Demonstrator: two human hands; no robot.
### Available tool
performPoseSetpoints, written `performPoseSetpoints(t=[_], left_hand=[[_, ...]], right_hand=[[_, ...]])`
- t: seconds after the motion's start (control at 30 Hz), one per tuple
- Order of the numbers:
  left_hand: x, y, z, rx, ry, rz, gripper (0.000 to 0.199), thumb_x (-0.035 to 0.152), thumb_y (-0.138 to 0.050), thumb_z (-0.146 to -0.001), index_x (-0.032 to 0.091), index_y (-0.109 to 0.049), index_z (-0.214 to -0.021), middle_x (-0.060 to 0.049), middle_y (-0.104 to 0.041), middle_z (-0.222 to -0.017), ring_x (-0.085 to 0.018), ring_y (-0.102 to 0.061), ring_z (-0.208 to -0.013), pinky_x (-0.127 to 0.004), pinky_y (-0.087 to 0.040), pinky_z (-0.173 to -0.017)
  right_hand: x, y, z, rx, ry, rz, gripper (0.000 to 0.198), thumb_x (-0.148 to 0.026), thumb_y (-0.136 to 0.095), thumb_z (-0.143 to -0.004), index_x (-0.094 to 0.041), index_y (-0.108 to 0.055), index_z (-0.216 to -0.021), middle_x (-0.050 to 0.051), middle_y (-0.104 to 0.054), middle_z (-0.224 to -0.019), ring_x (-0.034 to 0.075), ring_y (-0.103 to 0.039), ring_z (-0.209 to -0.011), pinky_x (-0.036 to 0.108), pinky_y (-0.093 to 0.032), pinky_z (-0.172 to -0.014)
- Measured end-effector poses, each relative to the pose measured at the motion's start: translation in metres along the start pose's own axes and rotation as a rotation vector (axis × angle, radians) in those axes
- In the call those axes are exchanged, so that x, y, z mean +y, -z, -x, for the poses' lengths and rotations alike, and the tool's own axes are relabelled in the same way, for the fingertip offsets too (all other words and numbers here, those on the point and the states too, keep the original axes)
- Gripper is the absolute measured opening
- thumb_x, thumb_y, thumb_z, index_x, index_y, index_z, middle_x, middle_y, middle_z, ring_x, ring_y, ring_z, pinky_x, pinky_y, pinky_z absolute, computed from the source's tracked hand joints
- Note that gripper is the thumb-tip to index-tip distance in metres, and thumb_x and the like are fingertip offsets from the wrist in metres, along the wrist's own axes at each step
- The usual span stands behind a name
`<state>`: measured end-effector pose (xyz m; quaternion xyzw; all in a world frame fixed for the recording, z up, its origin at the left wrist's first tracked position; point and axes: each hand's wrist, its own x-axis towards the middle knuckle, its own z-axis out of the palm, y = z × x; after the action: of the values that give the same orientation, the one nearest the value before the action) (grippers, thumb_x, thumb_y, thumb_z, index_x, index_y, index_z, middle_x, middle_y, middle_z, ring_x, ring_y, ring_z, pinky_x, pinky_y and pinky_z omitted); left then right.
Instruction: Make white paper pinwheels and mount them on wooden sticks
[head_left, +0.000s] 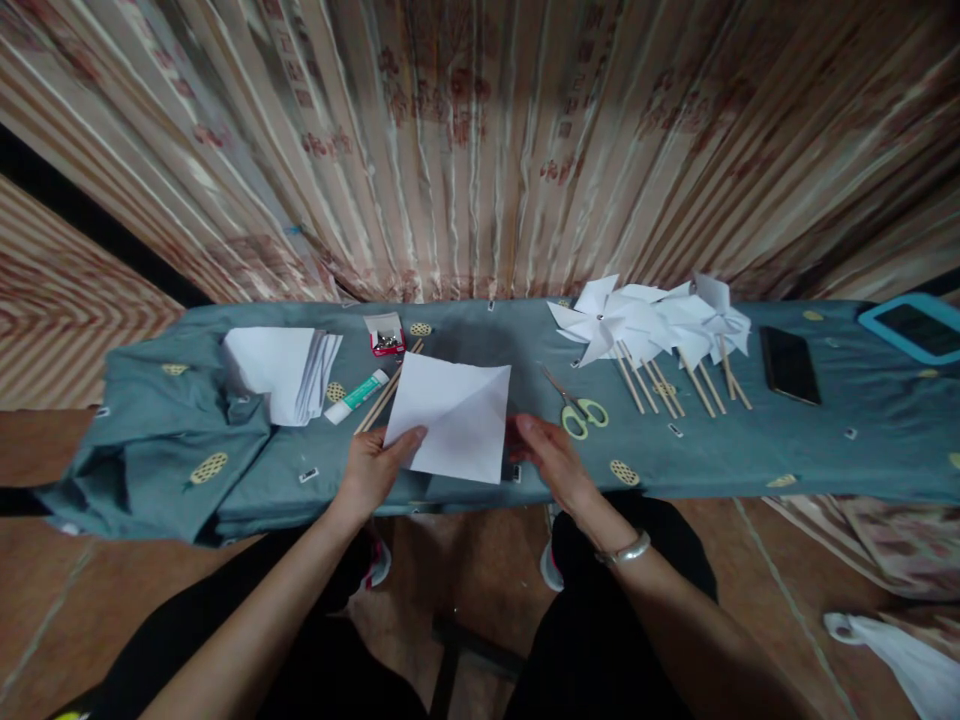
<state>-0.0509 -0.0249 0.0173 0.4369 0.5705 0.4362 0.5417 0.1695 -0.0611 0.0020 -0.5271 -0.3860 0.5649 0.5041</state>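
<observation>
A square sheet of white paper [454, 415], marked by a diagonal crease, is held over the cloth. My left hand [375, 465] grips its lower left edge, thumb on top. Just off the right edge, my right hand [553, 458] is open with its fingers apart. Scissors with green handles [583, 412] lie beyond that hand. Left of the sheet are a glue stick [356, 397], several wooden sticks [381, 400] partly under the paper, and a small red box [386, 338] of metal pins.
Several white paper pinwheels [637, 318] on wooden sticks lie at the right, beside a black phone [790, 365] and a blue-framed device [919, 328]. A paper stack [274, 370] rests on the left of the green cloth [750, 450]. A curtain [480, 150] hangs behind.
</observation>
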Motion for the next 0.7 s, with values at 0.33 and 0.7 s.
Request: performPoseSetpoints(t=[0.33, 0.7], left_hand=[[-0.003, 0.004, -0.014, 0.055, 0.019, 0.001, 0.034, 0.043, -0.082, -0.052, 0.014, -0.073, -0.067, -0.006, -0.072, -0.071, -0.018, -0.061, -0.063, -0.029, -0.051, -0.061], [0.002, -0.001, -0.016, 0.047, -0.064, -0.035, 0.031, 0.04, -0.08, -0.061, 0.014, -0.074, -0.078, -0.005, -0.075, -0.079, -0.02, -0.065, -0.07, -0.03, -0.053, -0.068]], right_hand=[[0.0, -0.018, -0.004, -0.102, -0.091, 0.113, 0.039, -0.055, -0.076, -0.062, -0.017, -0.068, -0.066, -0.005, -0.057, -0.051, 0.007, -0.042, -0.047, 0.022, -0.031, -0.046], [0.003, -0.011, -0.004, -0.085, -0.086, 0.134, 0.044, -0.061, -0.077, -0.06, -0.019, -0.065, -0.062, -0.003, -0.061, -0.049, 0.007, -0.043, -0.043, 0.022, -0.032, -0.044]])
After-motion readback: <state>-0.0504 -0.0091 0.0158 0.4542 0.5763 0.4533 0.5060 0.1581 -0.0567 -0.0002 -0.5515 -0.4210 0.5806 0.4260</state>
